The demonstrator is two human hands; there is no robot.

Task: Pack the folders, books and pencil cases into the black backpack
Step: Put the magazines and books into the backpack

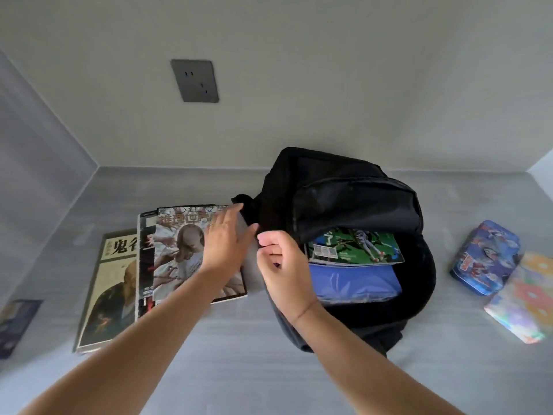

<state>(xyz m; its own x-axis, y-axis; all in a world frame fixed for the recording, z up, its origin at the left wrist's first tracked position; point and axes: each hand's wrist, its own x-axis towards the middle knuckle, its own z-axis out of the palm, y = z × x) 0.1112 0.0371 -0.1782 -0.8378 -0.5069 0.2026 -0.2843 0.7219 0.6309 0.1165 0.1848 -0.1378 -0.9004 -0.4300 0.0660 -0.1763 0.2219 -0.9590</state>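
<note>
We see two bare forearms, no sleeves. The right wrist (303,310) wears a thin band, and the left hand (223,241) possibly a ring.

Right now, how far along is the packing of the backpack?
Partly done. A green-covered book and a blue folder already sit inside the open black backpack. In hand: the right hand pinches the bag's rim while the left hand rests open on the top book of the stack. Left: those stacked books, plus a blue pencil case and a colourful one on the right.
</note>
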